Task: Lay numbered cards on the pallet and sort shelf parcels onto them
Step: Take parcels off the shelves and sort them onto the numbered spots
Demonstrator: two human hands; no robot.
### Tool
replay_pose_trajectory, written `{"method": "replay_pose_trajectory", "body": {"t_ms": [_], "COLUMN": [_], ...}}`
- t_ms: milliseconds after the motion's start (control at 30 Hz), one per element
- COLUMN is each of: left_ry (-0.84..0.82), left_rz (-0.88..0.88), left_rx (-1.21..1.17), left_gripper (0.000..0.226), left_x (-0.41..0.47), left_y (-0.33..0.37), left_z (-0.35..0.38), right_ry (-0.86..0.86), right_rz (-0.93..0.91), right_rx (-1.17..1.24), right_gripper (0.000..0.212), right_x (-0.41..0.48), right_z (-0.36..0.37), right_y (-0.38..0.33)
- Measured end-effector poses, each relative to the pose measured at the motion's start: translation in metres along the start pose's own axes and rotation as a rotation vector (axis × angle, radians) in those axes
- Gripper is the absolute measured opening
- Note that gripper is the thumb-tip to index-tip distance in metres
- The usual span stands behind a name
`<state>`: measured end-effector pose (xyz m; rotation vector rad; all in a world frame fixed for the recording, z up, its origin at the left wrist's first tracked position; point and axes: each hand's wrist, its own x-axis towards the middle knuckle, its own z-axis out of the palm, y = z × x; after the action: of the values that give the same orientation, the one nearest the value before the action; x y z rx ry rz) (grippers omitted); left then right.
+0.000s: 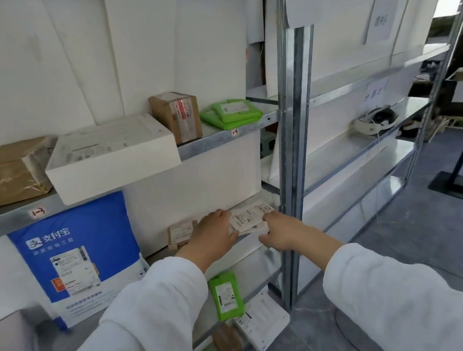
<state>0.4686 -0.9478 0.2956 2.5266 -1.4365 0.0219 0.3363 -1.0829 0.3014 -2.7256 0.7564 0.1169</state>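
**Both hands close on a flat parcel on the middle shelf**

We are at the shelf, not at the pallet; neither the pallet nor the numbered cards are in view. The task's thing here is the white flat parcel (pixel 248 217), lying just right of the frame's centre on the middle shelf (pixel 249 247), close beside the steel upright (pixel 293 137). It may be two thin parcels stacked; we cannot tell.

Its long axis runs across the frame, from left to right and rising slightly toward the upright. That is what the coming move turns on: the parcel lies between our hands, one at each end, so neither is clearly nearer and a lift straight toward us looks possible.

The left hand (pixel 214 231) lies over the parcel's left end, fingers bent onto the top and the thumb low at the near edge, so it appears to pinch that end. The right hand (pixel 279 231) meets the right end, forefinger on the top corner and the other fingers curled under the near edge; we judge that it grips too.

A small brown parcel (pixel 180 233) stands just left of the left hand, touching or nearly touching the wrist, and could be nudged as we draw back.
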Motion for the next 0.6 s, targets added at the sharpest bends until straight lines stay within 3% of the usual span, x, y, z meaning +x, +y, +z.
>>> {"method": "replay_pose_trajectory", "body": {"t_ms": [333,600], "left_ry": [-0.07,-0.165], "left_rz": [0.052,0.047], "left_rx": [-0.054,-0.044], "left_gripper": [0.047,0.047], "left_x": [0.13,0.189], "left_y": [-0.058,-0.077], "left_z": [0.047,0.094], "right_ry": [-0.091,-0.203], "right_rz": [0.096,0.162], "right_rx": [-0.027,0.169], "right_gripper": [0.062,0.057], "right_x": [0.132,0.182], "right_z": [0.004,0.046], "right_y": [0.021,0.046]}}
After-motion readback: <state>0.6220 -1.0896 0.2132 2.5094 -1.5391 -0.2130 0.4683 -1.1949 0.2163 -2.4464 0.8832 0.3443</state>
